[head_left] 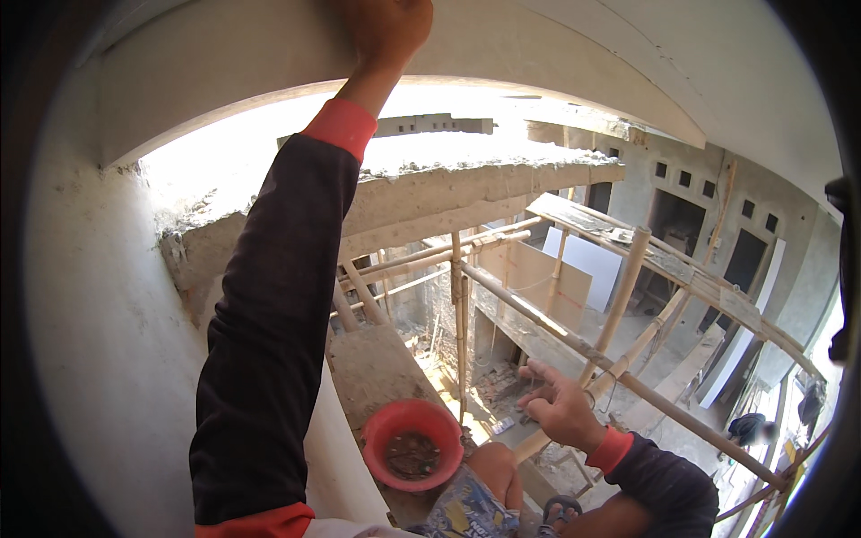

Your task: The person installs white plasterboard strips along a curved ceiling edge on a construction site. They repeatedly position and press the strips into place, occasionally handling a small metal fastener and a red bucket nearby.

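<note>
My left arm, in a black sleeve with a red cuff, reaches up to the grey plastered beam (224,108) overhead. My left hand (386,31) is against the beam, cut off by the top edge; its fingers are hidden. Lower right, my right hand (567,414) hangs in the air close to a bamboo pole (529,314), fingers partly bent and apart, nothing seen in them. A red plastic basin (372,444) with dark, lumpy stuff in its bottom sits on a ledge (377,363) beside my knee.
Rough concrete slab (448,197) juts out ahead. Bamboo scaffolding with planks (619,233) spans the right side, above a lower floor strewn with rubble. A plastered wall (99,296) rises at the left. White boards (583,264) lean farther off. A sandalled foot (560,513) shows below.
</note>
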